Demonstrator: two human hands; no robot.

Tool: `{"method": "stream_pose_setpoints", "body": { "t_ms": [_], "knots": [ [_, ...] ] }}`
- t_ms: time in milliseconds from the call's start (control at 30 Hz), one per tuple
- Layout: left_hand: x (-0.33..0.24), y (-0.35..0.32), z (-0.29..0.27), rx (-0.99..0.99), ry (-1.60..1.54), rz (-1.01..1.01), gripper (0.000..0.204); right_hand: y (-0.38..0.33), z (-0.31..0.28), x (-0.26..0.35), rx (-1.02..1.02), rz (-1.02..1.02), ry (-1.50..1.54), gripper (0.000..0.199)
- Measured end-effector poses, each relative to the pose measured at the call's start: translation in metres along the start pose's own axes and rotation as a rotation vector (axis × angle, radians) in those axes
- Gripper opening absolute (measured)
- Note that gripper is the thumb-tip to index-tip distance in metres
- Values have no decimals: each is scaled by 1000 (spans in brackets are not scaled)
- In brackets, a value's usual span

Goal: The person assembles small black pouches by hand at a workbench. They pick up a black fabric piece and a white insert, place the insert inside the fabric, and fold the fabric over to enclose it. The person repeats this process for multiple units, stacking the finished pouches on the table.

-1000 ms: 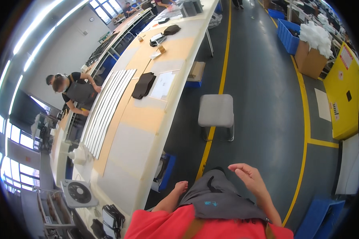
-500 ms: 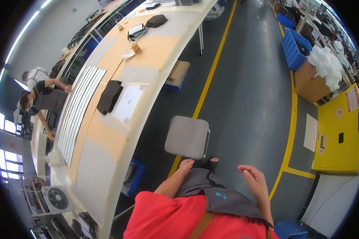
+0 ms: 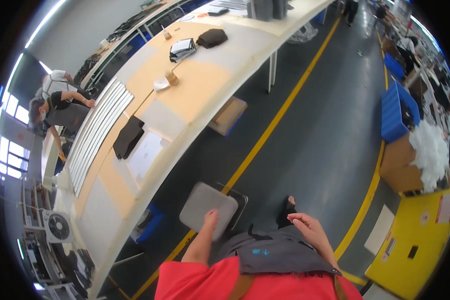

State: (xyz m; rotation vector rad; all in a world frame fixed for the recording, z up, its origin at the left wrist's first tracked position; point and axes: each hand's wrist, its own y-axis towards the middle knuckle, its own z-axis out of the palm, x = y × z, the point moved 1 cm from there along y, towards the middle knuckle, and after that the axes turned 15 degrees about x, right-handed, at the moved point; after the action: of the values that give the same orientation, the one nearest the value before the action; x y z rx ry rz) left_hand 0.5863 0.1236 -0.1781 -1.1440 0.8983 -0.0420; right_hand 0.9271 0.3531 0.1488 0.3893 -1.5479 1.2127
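Left hand [image 3: 211, 219] flat on the grey stool [image 3: 208, 210] seat edge — right hand [image 3: 309, 231] open, empty, well apart — padded, likely light; grip by the rim.

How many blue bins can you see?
2 for sure: a big blue bin by the cardboard box on the right, and a blue bin under the long table near the grey stool. Farther ones may be hidden.

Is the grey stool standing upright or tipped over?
Upright: the grey stool shows its flat cushion from above, with the left hand on its near edge.
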Motion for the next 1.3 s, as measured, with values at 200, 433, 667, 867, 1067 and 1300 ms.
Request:
{"method": "stream_pose_setpoints", "body": {
  "t_ms": [200, 433, 667, 867, 1067, 1300],
  "knots": [
    [38, -76, 33, -488, -253, -444, 17, 62, -147, 58, -15, -88, -138, 27],
    [7, -70, 129, -144, -261, -337, 16, 184, -202, 131, 133, -114, -288, 27],
    [-72, 33, 151, -90, -34, -216, 20, 306, -184, 185, 446, -116, -414, 32],
    [-261, 134, 171, 37, -69, 75, 16, 401, -194, 238, 339, -80, -494, 34],
    [-430, 161, 204, -4, -74, 184, 40, 498, -216, 290, 300, -140, -516, 32],
    [-521, 212, 248, -82, -178, 248, 45, 676, -276, 351, 432, -254, -616, 38]
  ]
}}
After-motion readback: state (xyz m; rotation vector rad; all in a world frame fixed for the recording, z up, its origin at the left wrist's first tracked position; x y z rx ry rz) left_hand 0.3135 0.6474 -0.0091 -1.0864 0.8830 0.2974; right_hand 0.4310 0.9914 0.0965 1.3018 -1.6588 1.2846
